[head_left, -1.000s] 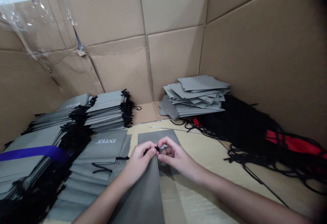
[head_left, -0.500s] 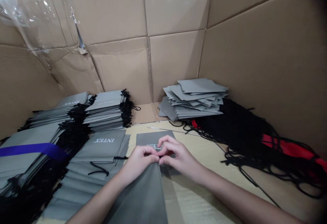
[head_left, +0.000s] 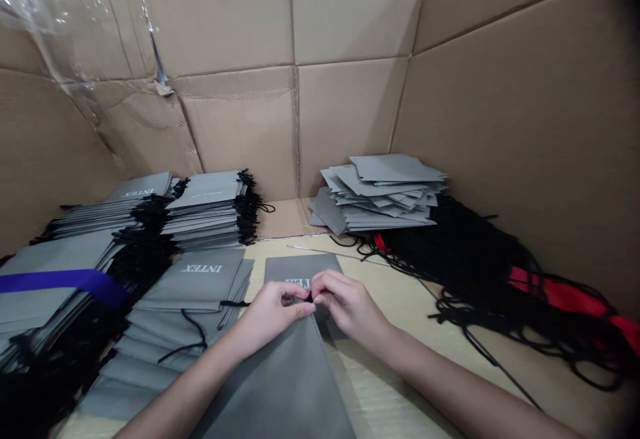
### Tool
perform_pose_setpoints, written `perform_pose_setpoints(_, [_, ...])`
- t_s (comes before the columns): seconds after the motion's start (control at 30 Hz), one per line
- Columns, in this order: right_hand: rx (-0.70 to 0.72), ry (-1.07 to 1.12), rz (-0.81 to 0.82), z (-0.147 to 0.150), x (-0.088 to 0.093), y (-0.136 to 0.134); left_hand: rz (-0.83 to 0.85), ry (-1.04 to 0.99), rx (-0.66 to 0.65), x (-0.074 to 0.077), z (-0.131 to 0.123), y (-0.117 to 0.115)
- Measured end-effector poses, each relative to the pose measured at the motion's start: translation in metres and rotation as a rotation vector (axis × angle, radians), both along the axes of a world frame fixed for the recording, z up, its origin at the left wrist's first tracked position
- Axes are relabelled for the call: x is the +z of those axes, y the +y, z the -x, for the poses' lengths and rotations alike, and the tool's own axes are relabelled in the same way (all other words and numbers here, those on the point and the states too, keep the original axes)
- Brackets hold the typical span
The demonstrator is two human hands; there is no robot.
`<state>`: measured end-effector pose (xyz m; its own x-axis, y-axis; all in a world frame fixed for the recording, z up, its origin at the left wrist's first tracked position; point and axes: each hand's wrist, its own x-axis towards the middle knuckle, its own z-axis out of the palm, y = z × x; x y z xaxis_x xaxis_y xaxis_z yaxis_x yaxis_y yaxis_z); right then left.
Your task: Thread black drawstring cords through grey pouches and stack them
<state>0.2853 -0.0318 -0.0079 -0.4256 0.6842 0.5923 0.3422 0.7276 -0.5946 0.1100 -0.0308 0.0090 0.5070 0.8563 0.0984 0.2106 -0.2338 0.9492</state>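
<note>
My left hand [head_left: 280,309] pinches the top corner of a grey fabric pouch [head_left: 287,385], which hangs toward me. Facing it, my right hand [head_left: 345,299] has its fingertips closed on a short piece of black cord [head_left: 309,297] at that same corner. The fingertips of both hands nearly meet, and they hide most of the cord. Beneath my hands lies another grey pouch [head_left: 280,267] with white lettering, partly covered. Left of my hands, a fanned pile of grey pouches [head_left: 200,282] marked INTEX shows loose black cords.
Stacks of corded pouches [head_left: 205,209] stand at the back left; one stack carries a purple band [head_left: 65,281]. At the back right sit loose grey pouches [head_left: 390,192] beside a heap of black cords [head_left: 465,245] with red cloth [head_left: 555,289]. A thin metal rod [head_left: 340,254] lies behind my hands. Cardboard walls [head_left: 350,105] surround the table.
My right fingers have drawn together at the corner, and the black cord there shows more clearly. The hanging pouch spreads wider at its lower right. The view has tilted slightly.
</note>
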Motion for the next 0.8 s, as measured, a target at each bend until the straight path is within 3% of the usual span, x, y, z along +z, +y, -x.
perform_pose_setpoints(0.4, [-0.041,0.166,-0.298,-0.005,0.012,-0.005,0.768,-0.597,0.038,0.001,0.007,-0.003])
perform_pose_setpoints(0.53, [-0.133,0.167,-0.291,-0.011,0.015,-0.002,0.781,-0.597,0.035,-0.002,0.014,0.002])
perform_pose_setpoints(0.67, [-0.228,0.15,-0.209,-0.012,0.012,0.004,0.715,-0.471,0.004,-0.001,0.016,0.003])
perform_pose_setpoints(0.8, [-0.214,0.171,-0.181,-0.012,0.007,0.008,0.736,-0.366,-0.035,0.005,0.016,0.002])
